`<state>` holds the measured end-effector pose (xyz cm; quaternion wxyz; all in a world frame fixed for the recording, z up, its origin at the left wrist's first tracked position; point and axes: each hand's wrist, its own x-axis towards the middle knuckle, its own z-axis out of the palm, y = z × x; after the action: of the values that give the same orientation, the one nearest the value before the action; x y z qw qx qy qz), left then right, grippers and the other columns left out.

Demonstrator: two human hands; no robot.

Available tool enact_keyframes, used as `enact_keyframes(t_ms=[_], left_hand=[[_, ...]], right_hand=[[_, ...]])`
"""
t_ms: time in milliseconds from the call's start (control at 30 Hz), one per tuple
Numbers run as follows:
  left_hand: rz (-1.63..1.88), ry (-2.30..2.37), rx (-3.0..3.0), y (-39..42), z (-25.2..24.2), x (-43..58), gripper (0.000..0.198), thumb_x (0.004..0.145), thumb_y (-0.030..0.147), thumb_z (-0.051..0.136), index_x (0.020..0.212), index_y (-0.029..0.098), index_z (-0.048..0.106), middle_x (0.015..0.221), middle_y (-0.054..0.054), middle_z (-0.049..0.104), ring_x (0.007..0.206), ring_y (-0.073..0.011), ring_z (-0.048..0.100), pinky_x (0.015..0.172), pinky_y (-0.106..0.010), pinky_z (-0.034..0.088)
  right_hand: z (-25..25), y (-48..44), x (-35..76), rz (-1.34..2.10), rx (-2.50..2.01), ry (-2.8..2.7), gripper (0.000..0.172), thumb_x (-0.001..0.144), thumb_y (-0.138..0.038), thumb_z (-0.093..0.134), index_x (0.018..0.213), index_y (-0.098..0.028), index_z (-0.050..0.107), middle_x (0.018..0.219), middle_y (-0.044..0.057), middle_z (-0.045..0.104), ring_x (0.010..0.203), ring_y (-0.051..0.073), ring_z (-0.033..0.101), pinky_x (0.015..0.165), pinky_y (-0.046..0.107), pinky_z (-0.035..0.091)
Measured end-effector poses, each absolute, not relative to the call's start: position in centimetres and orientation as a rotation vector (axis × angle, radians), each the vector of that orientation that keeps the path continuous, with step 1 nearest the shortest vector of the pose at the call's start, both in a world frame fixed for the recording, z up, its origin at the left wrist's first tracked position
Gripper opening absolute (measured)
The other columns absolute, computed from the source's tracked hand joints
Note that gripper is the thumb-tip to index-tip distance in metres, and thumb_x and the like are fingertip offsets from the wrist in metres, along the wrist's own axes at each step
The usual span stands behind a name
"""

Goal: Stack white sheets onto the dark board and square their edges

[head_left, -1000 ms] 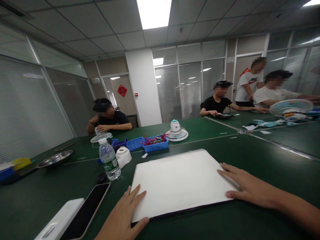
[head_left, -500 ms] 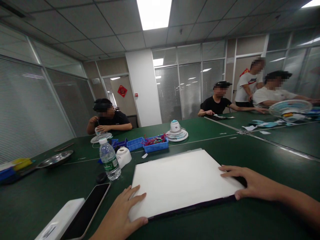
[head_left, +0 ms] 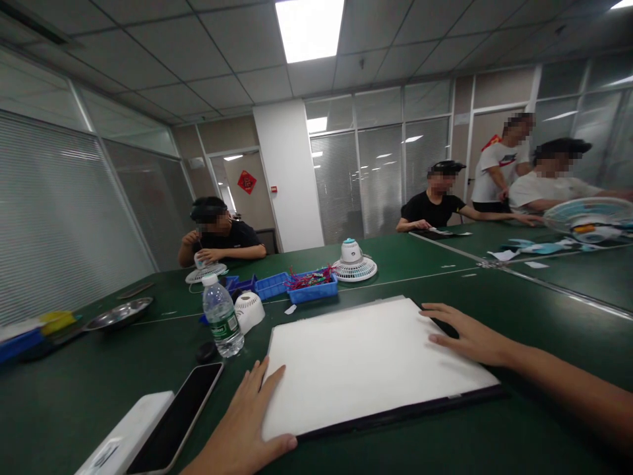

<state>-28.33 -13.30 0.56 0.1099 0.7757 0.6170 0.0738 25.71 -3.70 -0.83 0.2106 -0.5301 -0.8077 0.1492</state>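
A stack of white paper or a white sheet [head_left: 366,363] lies on a dark, thin board [head_left: 400,414] in front of me on the green table. My left hand [head_left: 254,419] rests at its left edge, fingers spread and thumb at the near left corner. Over the right edge, toward the far corner, is my right hand [head_left: 467,333], with its fingers apart and reaching onto the white surface. Neither hand grasps anything. Whether the white surface is one sheet or several, I cannot tell.
Left of the sheet are a water bottle [head_left: 223,320], a white fan housing [head_left: 248,311], a phone [head_left: 178,419] and a white box [head_left: 128,432]. Beyond stand a blue bin of wires [head_left: 312,290] and a small fan [head_left: 353,264]. Several people sit or stand around the green table [head_left: 534,316].
My right hand has slid from the near right corner up along the right edge toward the far corner. My left hand stays at the left edge. The view has shifted slightly.
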Motion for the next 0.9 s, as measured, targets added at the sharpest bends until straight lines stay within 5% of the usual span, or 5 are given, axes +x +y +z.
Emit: enact_keyframes(t_ms=[200, 400, 733, 900], left_hand=[[0.132, 1.826, 2.237, -13.2, 1.6, -27.7, 0.109, 0.076, 0.07, 0.071, 0.161, 0.019, 0.025, 0.168, -0.014, 0.004, 0.153, -0.0416, 0.006, 0.122, -0.061, 0.018], [0.078, 1.843, 2.235, -12.3, 1.8, -27.3, 0.112, 0.073, 0.068, 0.075, 0.16, 0.019, 0.025, 0.168, -0.012, 0.003, 0.154, -0.0404, 0.007, 0.123, -0.059, 0.018], [0.108, 1.85, 2.212, -11.6, 0.5, -27.7, 0.109, 0.074, 0.066, 0.075, 0.16, 0.019, 0.027, 0.168, -0.01, 0.003, 0.153, -0.0406, 0.006, 0.124, -0.059, 0.017], [0.16, 1.832, 2.253, -11.8, 0.3, -27.9, 0.108, 0.073, 0.06, 0.077, 0.16, 0.02, 0.027, 0.167, -0.011, 0.004, 0.153, -0.0402, 0.01, 0.123, -0.06, 0.019]], right_hand=[[-1.4, 5.9, 23.6, 0.396, -1.433, -2.209, 0.078, 0.087, -0.068, 0.052, 0.148, -0.02, 0.05, 0.156, 0.012, 0.043, 0.144, 0.032, 0.038, 0.123, 0.048, 0.025], [-1.8, 11.4, 22.9, 0.451, -1.405, -2.201, 0.071, 0.087, -0.064, 0.051, 0.144, -0.022, 0.055, 0.145, 0.01, 0.056, 0.135, 0.032, 0.05, 0.117, 0.046, 0.035], [-1.7, 8.7, 23.9, 0.342, -1.433, -2.253, 0.061, 0.087, -0.057, 0.053, 0.137, -0.022, 0.062, 0.141, 0.007, 0.06, 0.13, 0.03, 0.054, 0.114, 0.043, 0.038], [-2.3, 6.6, 23.5, 0.268, -1.572, -2.166, 0.072, 0.089, -0.061, 0.049, 0.146, -0.017, 0.053, 0.15, 0.009, 0.052, 0.138, 0.03, 0.047, 0.12, 0.045, 0.033]])
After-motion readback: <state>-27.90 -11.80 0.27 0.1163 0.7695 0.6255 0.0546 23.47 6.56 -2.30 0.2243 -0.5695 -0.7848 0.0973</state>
